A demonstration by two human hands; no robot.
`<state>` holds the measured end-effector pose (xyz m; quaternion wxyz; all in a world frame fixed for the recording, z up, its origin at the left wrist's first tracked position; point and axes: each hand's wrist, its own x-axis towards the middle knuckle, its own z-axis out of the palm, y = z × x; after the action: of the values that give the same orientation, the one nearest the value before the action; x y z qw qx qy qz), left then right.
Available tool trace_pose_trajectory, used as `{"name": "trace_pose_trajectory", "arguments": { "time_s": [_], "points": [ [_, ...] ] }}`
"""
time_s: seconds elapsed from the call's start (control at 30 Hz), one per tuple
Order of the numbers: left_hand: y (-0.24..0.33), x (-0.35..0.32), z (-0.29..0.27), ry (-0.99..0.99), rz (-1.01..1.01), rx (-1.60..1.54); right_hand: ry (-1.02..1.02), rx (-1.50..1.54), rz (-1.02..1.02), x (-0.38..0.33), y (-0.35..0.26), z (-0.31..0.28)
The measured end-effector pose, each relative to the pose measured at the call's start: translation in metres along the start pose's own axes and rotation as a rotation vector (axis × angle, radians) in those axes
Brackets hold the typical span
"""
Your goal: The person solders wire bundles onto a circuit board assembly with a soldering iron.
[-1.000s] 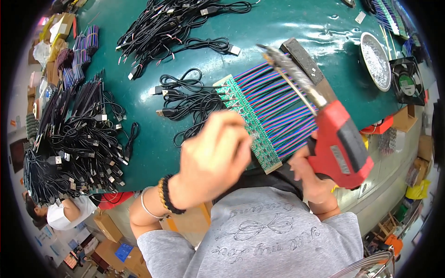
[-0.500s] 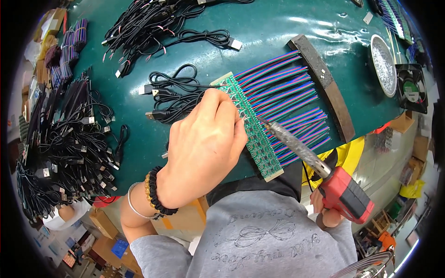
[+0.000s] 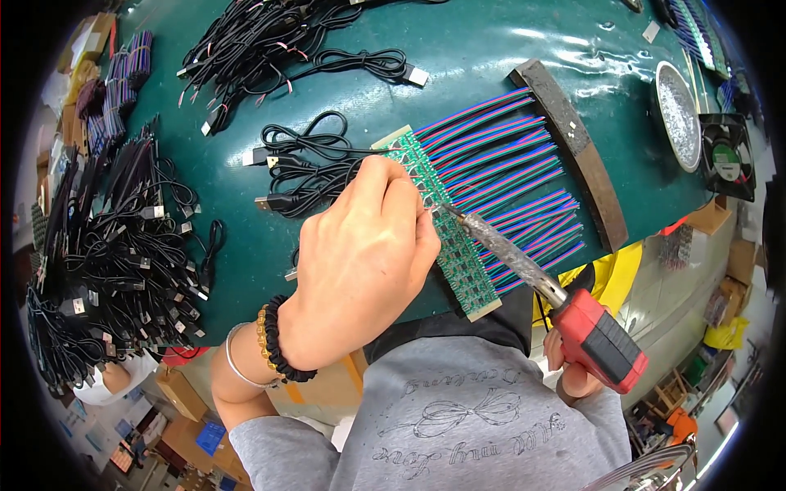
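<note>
Left hand (image 3: 360, 254), its pinch hidden, overlaps the board (image 3: 467, 266) slanting lengthwise toward the table's (image 3: 246, 262) near edge; right hand (image 3: 578, 381), farther, grips the iron (image 3: 604, 340).

- Circuit-board panel (image 3: 467, 266), near centre: green, patterned with rows of dark and silvery spots; cream end strips.
- Striped wires (image 3: 491, 141), 2 o'clock: blue, pinkish-red and black parallel lines.
- Soldering iron (image 3: 553, 290), 4 o'clock: red handle with black inset; barrel mottled grey.
- USB cables (image 3: 315, 176), between 10 and 11 o'clock: black.
- Cable heap (image 3: 115, 262), 9 o'clock: black, flecked with silver.
- Bar (image 3: 577, 151), 2 o'clock: dark grey grading to brown.
- Fan (image 3: 727, 155), between 2 and 3 o'clock: black, green hub.
- Shirt (image 3: 467, 409), 5 o'clock: grey, dark bow outline and script.
- Bracelets (image 3: 276, 350), near 8 o'clock: black, gold, silver.
- Tabletop (image 3: 458, 49), 12 o'clock: deep green, white glare.
</note>
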<state>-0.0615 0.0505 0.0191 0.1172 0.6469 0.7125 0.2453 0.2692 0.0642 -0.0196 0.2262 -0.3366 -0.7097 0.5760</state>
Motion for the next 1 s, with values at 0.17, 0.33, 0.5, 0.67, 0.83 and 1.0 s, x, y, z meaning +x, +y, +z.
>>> {"name": "trace_pose_trajectory", "arguments": {
  "time_s": [0.17,0.33,0.5,0.67,0.83,1.0],
  "points": [
    [-0.001,0.0,0.001,0.0,0.004,0.004,0.133,0.142,-0.159,0.01,0.005,0.006],
    [-0.001,-0.001,-0.001,-0.019,-0.002,0.003,-0.128,-0.007,-0.068,0.021,-0.012,-0.002],
    [0.0,0.001,0.0,-0.009,0.02,-0.007,0.188,0.47,0.105,0.012,-0.011,0.018],
    [0.0,-0.001,-0.007,-0.076,0.01,-0.068,0.121,0.285,-0.059,0.001,0.007,0.016],
    [0.001,0.002,-0.007,-0.068,0.024,-0.054,0.187,0.284,-0.018,-0.002,0.003,0.018],
    [-0.001,-0.002,-0.003,-0.026,-0.011,-0.135,0.225,0.276,0.035,-0.002,-0.001,0.021]
  ]
}}
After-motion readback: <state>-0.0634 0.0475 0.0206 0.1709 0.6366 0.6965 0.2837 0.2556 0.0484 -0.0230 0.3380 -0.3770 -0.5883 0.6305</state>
